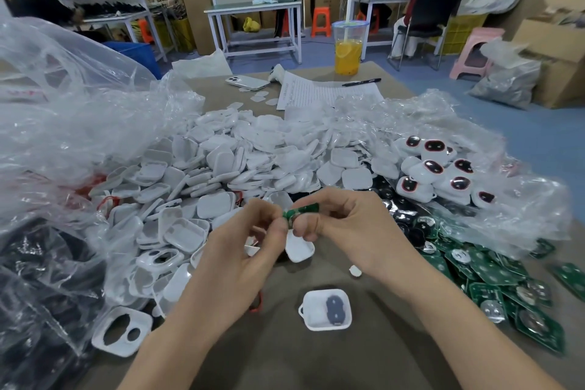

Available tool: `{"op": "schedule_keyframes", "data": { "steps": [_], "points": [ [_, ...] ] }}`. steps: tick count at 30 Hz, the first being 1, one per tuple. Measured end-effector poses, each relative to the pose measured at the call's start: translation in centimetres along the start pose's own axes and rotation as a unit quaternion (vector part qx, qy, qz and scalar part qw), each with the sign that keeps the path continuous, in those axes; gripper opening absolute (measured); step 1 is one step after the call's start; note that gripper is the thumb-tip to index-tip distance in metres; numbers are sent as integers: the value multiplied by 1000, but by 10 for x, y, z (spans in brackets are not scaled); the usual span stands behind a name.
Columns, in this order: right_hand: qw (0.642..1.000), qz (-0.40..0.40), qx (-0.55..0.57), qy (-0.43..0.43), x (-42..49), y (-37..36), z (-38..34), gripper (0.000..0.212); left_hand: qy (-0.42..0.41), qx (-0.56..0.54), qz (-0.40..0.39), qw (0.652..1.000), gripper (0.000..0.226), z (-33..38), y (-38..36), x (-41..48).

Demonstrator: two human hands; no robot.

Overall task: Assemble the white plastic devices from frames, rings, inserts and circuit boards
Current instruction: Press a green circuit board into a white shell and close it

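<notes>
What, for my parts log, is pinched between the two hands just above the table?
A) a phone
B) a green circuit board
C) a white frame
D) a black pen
B: the fingertips of the left hand and the right hand meet on a small green circuit board held between them.

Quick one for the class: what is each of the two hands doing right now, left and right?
Left hand: closed, fingertips pinching the green circuit board.
Right hand: closed, pinching the same board from the other side.
</notes>
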State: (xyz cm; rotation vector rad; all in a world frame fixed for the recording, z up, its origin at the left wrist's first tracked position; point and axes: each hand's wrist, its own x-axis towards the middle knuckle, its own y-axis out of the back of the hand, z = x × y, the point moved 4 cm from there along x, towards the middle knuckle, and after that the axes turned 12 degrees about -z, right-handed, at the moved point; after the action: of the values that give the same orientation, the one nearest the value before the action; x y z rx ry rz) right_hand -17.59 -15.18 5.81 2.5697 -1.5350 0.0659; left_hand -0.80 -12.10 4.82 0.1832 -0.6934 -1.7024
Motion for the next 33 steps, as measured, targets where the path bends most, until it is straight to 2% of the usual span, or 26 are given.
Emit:
{"op": "schedule_keyframes", "data": {
  "steps": [3, 5, 8, 11, 16, 23, 33],
  "points": [
    [999, -11, 51, 2, 1, -2, -1, 12, 32, -84, 7, 996, 32, -1, -3, 0],
    [998, -18, 65, 1, 1, -6, 0, 10, 55, -148, -4, 987, 38, -1, -6, -2],
    [998, -9, 66, -1, 1, -8, 1, 14, 38, -110, 9, 993, 31, 2, -8, -1],
    [999, -5, 52, 3, 2, -10, 2, 20, 28, -69, 64, 995, 25, 7, -9, 1],
    [1000, -5, 15, 16, 1, -11, 3, 20, 39, -81, 106, 990, 31, 4, -15, 5],
    [998, -8, -57, 0, 1, -15, 10, 19, 58, -122, 86, 987, 29, -1, -19, 8],
    [999, -13, -41, 19, 3, -15, 10, 20, 49, -170, 79, 981, 32, 0, -21, 6]
  ]
}}
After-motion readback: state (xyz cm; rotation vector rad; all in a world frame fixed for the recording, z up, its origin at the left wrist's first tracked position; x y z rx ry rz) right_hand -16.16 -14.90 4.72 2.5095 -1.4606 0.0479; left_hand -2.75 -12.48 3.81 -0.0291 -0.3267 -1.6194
